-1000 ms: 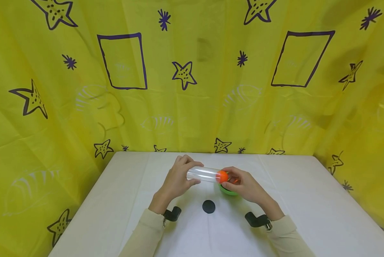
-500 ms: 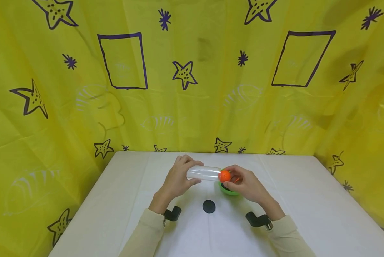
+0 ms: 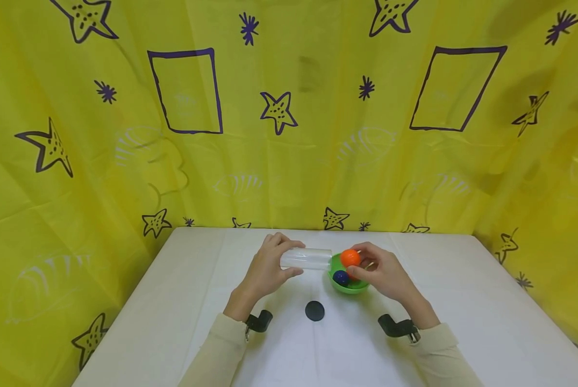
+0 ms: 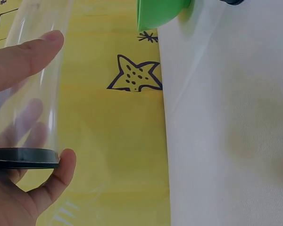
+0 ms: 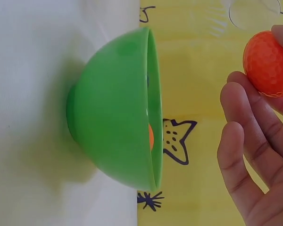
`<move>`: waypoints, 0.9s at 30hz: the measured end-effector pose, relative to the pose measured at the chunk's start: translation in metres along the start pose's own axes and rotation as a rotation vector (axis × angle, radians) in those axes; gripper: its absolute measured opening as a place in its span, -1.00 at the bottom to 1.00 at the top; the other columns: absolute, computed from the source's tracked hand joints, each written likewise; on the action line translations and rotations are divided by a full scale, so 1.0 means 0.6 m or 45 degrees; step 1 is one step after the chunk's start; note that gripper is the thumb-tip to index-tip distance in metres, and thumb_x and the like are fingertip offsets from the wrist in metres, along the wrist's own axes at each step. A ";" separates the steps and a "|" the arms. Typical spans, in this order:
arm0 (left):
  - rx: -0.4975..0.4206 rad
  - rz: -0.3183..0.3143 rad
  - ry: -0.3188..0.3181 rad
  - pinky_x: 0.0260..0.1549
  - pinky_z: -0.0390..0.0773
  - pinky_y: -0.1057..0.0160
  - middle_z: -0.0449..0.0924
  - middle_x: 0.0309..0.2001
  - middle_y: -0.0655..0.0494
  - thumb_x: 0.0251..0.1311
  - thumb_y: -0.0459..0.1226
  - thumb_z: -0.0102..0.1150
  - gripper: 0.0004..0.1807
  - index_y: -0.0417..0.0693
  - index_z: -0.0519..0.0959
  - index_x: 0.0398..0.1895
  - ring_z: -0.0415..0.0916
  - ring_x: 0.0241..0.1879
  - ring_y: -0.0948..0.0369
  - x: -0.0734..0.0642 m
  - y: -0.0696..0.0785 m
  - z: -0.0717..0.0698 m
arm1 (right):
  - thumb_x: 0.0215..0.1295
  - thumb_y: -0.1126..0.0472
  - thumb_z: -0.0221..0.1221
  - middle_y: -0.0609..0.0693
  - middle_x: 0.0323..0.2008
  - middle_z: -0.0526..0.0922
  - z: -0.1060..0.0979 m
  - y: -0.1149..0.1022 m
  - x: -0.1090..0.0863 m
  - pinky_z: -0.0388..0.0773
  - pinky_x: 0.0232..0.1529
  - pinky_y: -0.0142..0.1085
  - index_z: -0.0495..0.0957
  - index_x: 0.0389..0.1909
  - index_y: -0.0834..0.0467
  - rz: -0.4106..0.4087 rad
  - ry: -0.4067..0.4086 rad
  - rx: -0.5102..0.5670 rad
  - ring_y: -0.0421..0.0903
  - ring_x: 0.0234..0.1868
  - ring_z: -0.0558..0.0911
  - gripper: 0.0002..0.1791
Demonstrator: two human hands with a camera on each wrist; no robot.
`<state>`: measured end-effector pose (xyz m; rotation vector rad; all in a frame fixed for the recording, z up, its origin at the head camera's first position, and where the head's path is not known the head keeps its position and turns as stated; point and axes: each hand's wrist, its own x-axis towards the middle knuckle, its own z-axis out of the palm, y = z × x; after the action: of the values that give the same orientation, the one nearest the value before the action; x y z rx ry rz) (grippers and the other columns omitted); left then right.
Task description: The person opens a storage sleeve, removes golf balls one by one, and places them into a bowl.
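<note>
My left hand [image 3: 269, 266] grips a clear plastic tube [image 3: 315, 259], held sideways above the table with its mouth facing right. A black cap [image 4: 26, 158] covers the tube's other end in the left wrist view; nothing shows inside. An orange golf ball [image 3: 350, 258] is pinched between the thumb and fingers of my right hand [image 3: 383, 271], just right of the tube's mouth and apart from it. Beneath that ball stands a green bowl [image 3: 349, 290]. Inside it lie a dark blue ball [image 3: 340, 278] and another orange ball [image 5: 151, 137], partly hidden.
A black disc [image 3: 315, 310] lies on the white-covered table [image 3: 172, 322] in front of the bowl. Yellow curtain [image 3: 308, 161] with starfish drawings surrounds the table's back and sides. Black wrist-camera mounts [image 3: 259, 321] stick out from both wrists.
The orange golf ball has come away from the tube's mouth as my right hand moved right, uncovering more of the bowl. My left hand and the tube have hardly moved.
</note>
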<state>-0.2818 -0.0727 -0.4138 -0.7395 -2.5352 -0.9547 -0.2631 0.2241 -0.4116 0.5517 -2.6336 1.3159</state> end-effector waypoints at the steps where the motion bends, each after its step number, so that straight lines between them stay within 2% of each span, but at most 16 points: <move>1: 0.003 0.000 -0.001 -0.06 0.56 0.11 0.55 0.00 0.11 0.02 -0.19 0.60 -0.46 0.16 0.66 0.14 0.39 0.06 0.11 0.000 0.000 0.000 | 0.28 0.16 0.40 0.04 -0.23 0.72 -0.002 0.002 0.000 0.59 -0.27 -0.36 0.58 0.10 0.13 0.001 0.006 -0.009 -0.13 -0.29 0.62 -0.59; 15: 0.006 0.014 -0.007 -0.11 0.58 0.14 0.59 0.01 0.09 0.02 -0.16 0.59 -0.46 0.14 0.65 0.13 0.45 0.01 0.12 -0.002 0.000 0.002 | 0.30 0.10 0.38 0.02 -0.20 0.68 -0.028 0.023 -0.001 0.58 -0.25 -0.34 0.56 0.14 0.14 0.106 -0.008 -0.112 -0.05 -0.19 0.59 -0.55; 27: -0.003 -0.032 -0.033 -0.08 0.59 0.11 0.62 0.04 0.08 0.04 -0.13 0.58 -0.45 0.14 0.63 0.15 0.49 0.01 0.10 -0.003 0.002 0.003 | 0.30 0.08 0.38 0.01 -0.19 0.67 -0.035 0.048 -0.003 0.58 -0.25 -0.36 0.56 0.12 0.15 0.106 -0.028 -0.155 -0.06 -0.20 0.59 -0.56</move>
<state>-0.2796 -0.0713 -0.4150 -0.7271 -2.5719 -0.9627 -0.2735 0.2570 -0.4209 0.4470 -2.7596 1.1667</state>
